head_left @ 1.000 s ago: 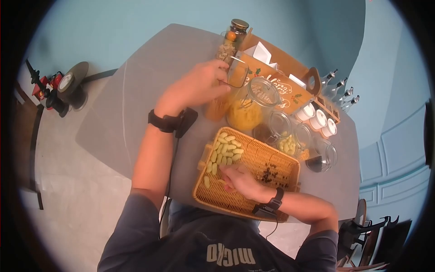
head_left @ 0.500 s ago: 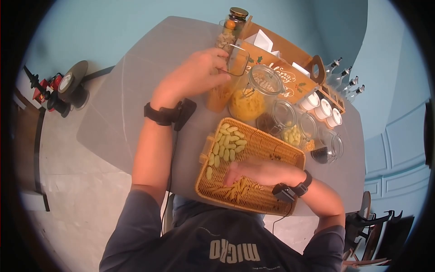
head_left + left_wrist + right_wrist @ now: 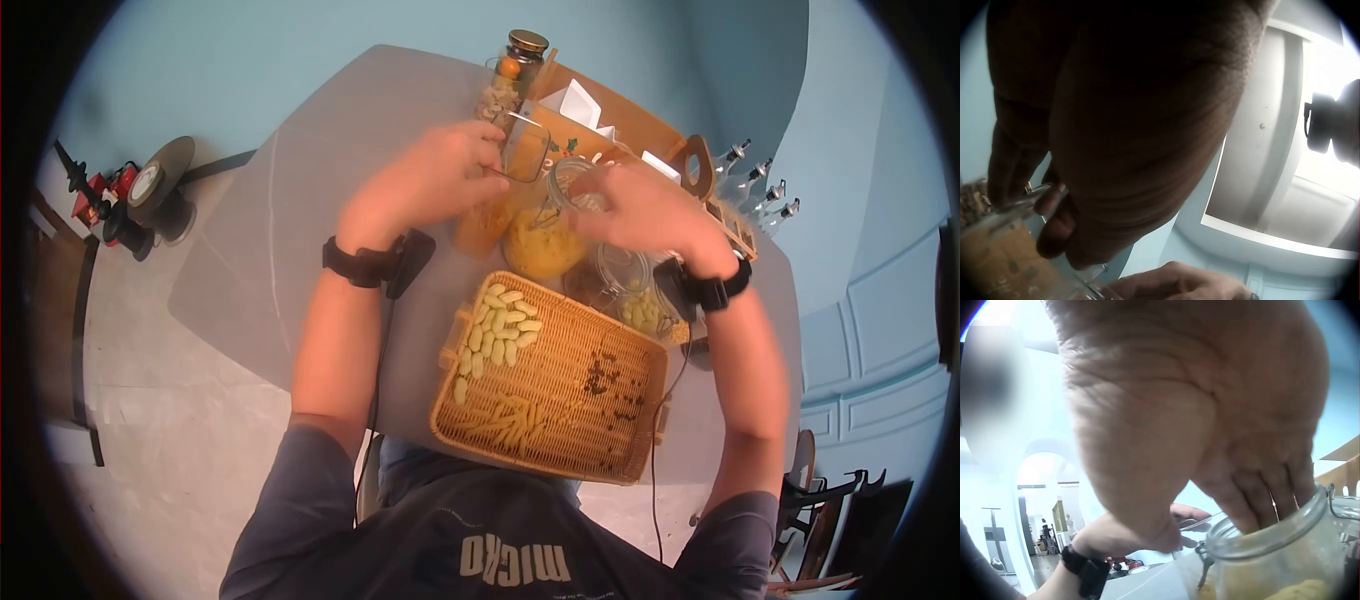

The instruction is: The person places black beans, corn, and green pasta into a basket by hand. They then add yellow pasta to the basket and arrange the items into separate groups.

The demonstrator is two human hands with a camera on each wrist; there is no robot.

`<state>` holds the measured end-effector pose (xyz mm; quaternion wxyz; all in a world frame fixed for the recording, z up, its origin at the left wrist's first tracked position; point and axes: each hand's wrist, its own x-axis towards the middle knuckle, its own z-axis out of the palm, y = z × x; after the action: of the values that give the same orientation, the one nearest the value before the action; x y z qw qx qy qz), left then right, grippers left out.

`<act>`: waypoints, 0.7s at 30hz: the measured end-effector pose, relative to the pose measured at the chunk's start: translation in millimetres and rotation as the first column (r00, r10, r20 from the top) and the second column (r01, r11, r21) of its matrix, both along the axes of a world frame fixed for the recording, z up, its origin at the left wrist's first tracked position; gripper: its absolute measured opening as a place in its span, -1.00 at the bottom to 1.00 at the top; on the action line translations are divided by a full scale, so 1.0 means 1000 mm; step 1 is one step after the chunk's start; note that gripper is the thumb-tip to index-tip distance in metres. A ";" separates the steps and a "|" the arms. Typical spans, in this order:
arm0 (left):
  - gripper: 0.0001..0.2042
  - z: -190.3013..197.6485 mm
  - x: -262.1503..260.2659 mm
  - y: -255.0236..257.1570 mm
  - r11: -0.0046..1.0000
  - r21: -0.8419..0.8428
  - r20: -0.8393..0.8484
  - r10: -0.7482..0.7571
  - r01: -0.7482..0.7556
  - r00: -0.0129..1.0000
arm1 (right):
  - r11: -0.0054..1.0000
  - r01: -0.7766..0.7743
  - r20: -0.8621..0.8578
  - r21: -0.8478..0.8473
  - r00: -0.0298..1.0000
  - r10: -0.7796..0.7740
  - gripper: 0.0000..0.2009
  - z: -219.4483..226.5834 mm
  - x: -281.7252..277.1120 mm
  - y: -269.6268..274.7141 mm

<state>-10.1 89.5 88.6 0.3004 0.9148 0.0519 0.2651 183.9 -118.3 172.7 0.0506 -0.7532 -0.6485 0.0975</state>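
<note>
My left hand (image 3: 430, 175) grips the upper rim of a tall, square clear glass container (image 3: 527, 160) with orange contents low down. The left wrist view shows thumb and fingers on either side of that glass edge. My right hand (image 3: 650, 210) is over a round clip-top jar (image 3: 545, 245) of yellow pasta. In the right wrist view its fingers (image 3: 1244, 506) reach down, mostly straight, through the jar's mouth; the tips are hidden. Nearer my body, a wicker basket (image 3: 560, 352) bears pale green oval pieces (image 3: 490, 330), penne (image 3: 510, 425) and dark bits (image 3: 602, 375).
Smaller clip-top jars stand right of the pasta jar, one with green pieces (image 3: 645, 312). Behind are a wooden box (image 3: 625, 100), a gold-lidded jar (image 3: 527, 45) and several bottles (image 3: 770, 185). A cable (image 3: 655, 470) hangs from the right wrist across the basket's edge.
My right hand has left the basket and moved up and away to the pasta jar, uncovering the penne and dark bits. The left hand keeps its grip on the square glass container.
</note>
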 end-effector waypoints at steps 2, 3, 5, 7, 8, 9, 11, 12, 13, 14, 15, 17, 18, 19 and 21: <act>-0.75 -0.002 0.001 0.002 1.000 0.008 0.011 -0.005 0.005 1.000 | 0.922 -0.009 0.074 -0.386 0.996 0.041 -0.46 0.009 0.006 0.022; -0.76 -0.003 0.001 0.002 1.000 0.015 0.018 -0.007 0.006 1.000 | 0.887 -0.019 0.072 -0.462 0.996 0.059 -0.45 0.011 0.004 0.035; -0.76 -0.003 0.001 0.003 1.000 0.024 0.030 -0.010 0.009 1.000 | 0.794 -0.037 0.062 -0.607 0.994 0.093 -0.43 0.012 0.005 0.056; -0.77 -0.004 0.000 0.002 1.000 0.024 0.042 -0.010 0.009 0.999 | 0.726 -0.099 -0.035 -0.681 0.994 0.103 -0.41 0.009 0.013 0.071; -0.76 -0.005 0.000 0.002 1.000 0.012 0.041 -0.012 0.012 0.999 | 0.694 -0.099 -0.059 -0.713 0.995 0.082 -0.41 0.007 0.015 0.076; -0.76 -0.006 0.001 0.002 1.000 0.002 0.041 -0.014 0.014 0.999 | 0.660 -0.100 -0.081 -0.744 0.995 0.060 -0.41 0.006 0.015 0.081; -0.75 -0.008 0.002 0.005 1.000 -0.004 0.050 -0.023 0.023 0.998 | 0.617 -0.070 -0.117 -0.784 0.992 -0.036 -0.41 0.002 0.013 0.086; -0.74 -0.010 0.003 0.006 0.999 0.000 0.058 -0.032 0.032 0.998 | 0.604 -0.068 -0.154 -0.794 0.984 -0.091 -0.40 -0.001 0.013 0.087; -0.74 -0.010 0.004 0.007 0.999 0.005 0.067 -0.042 0.042 0.997 | 0.614 -0.090 -0.231 -0.784 0.960 -0.155 -0.39 -0.010 0.021 0.085; -0.74 -0.010 0.004 0.006 0.999 -0.004 0.065 -0.044 0.045 0.997 | 0.626 -0.108 -0.307 -0.772 0.926 -0.218 -0.38 -0.018 0.029 0.084; -0.74 -0.008 0.003 0.005 0.999 -0.013 0.063 -0.047 0.048 0.997 | 0.608 -0.140 -0.338 -0.781 0.914 -0.223 -0.34 -0.026 0.037 0.084; -0.74 -0.008 0.002 0.007 0.999 -0.017 0.074 -0.048 0.050 0.996 | 0.571 -0.205 -0.396 -0.795 0.888 -0.232 -0.24 -0.031 0.042 0.088; -0.74 -0.011 0.004 0.008 0.998 -0.013 0.084 -0.053 0.054 0.995 | 0.603 -0.188 -0.403 -0.775 0.882 -0.243 -0.30 -0.032 0.044 0.086; -0.74 -0.012 0.005 0.008 0.998 -0.008 0.093 -0.059 0.060 0.994 | 0.634 -0.169 -0.411 -0.754 0.875 -0.255 -0.35 -0.027 0.037 0.081; -0.74 -0.012 0.005 0.008 0.998 -0.008 0.084 -0.061 0.062 0.995 | 0.693 -0.116 -0.359 -0.712 0.908 -0.217 -0.41 -0.021 0.026 0.075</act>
<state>-5.3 97.7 76.4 0.3152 0.9024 0.0127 0.2936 209.7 -43.5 151.2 -0.1082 -0.6915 -0.5104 0.4997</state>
